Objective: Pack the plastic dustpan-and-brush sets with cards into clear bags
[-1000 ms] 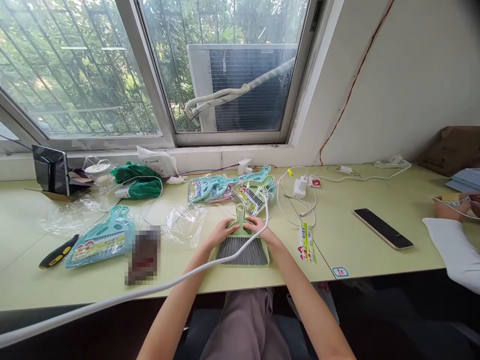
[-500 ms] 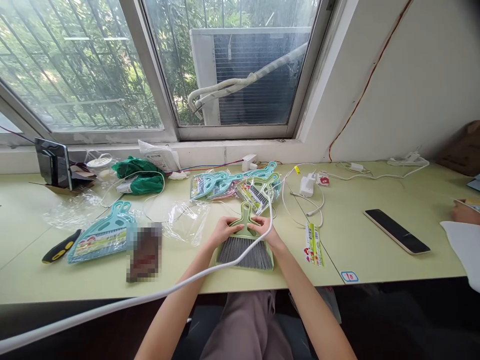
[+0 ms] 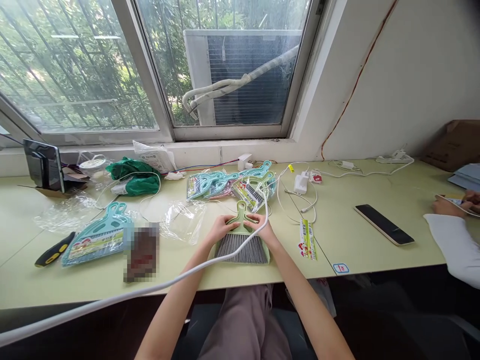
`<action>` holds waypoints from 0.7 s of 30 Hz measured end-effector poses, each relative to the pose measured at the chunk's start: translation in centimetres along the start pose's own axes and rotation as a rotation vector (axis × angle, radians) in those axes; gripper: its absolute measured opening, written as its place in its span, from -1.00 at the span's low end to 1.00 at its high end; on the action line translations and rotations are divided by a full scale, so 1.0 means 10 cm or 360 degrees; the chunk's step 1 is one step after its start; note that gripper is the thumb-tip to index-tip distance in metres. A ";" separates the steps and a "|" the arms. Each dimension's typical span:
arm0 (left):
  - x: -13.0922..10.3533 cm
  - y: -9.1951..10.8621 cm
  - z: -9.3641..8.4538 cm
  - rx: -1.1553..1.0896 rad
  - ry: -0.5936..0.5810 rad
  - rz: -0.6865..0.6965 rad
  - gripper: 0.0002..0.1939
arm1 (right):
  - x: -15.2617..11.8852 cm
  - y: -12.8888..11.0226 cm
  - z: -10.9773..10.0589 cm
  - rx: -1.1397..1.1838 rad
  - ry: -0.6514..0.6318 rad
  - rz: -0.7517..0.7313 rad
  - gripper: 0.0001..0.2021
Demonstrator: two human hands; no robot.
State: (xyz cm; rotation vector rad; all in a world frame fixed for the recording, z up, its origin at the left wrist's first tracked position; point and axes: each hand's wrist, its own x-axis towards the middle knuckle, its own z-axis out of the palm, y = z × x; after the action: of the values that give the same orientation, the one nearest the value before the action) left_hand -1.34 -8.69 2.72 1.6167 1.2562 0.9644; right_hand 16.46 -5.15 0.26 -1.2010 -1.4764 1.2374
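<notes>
Left hand [image 3: 221,229], right hand [image 3: 263,230] grip green brush-and-dustpan set [image 3: 229,245] between them, equally near; handle [image 3: 242,207] ahead of hands, bristles [image 3: 253,254] on near side.

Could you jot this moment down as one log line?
left hand: holding green brush; right hand: holding green brush; beyond: packaged brushes; to right: label, phone

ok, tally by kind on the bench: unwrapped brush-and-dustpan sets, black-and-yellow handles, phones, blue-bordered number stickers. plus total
Unwrapped brush-and-dustpan set: 1, in the left hand and right hand
Black-and-yellow handle: 1
Phone: 1
Blue-bordered number sticker: 1
Total: 4
Pixelated brown item left out: can't tell what it is.
</notes>
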 end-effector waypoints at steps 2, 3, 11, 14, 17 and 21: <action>-0.02 0.04 -0.02 0.0022 0.0013 -0.0062 -0.58 | -0.04 0.01 -0.12 -0.0041 0.0081 -0.0078 -0.61; -0.03 0.05 -0.04 0.0040 0.0033 -0.0094 -0.59 | -0.08 0.01 -0.24 -0.0092 0.0156 -0.0115 -0.62; 0.07 -0.04 -0.08 0.0102 0.0321 -0.0262 -0.59 | -0.65 0.08 -1.73 -0.1340 0.0740 -0.0024 -0.64; 0.09 -0.11 -0.04 -0.0173 0.0394 -0.0330 -0.56 | -0.84 0.16 -1.84 -0.1661 0.0484 -0.0189 -0.67; 0.10 -0.19 -0.02 -0.0363 0.0404 -0.0391 -0.49 | -0.99 0.28 -1.80 -0.1787 0.0196 -0.0448 -0.65; 0.10 -0.26 -0.03 -0.0155 0.0468 -0.0343 -0.55 | -1.29 0.41 -1.76 -0.1875 0.0113 -0.0581 -0.61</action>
State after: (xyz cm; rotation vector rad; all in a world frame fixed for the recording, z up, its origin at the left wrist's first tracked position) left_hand -2.30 -7.26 0.45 1.2660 1.5218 1.1351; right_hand 36.59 -14.51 -1.40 -1.5222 -2.3176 -0.0310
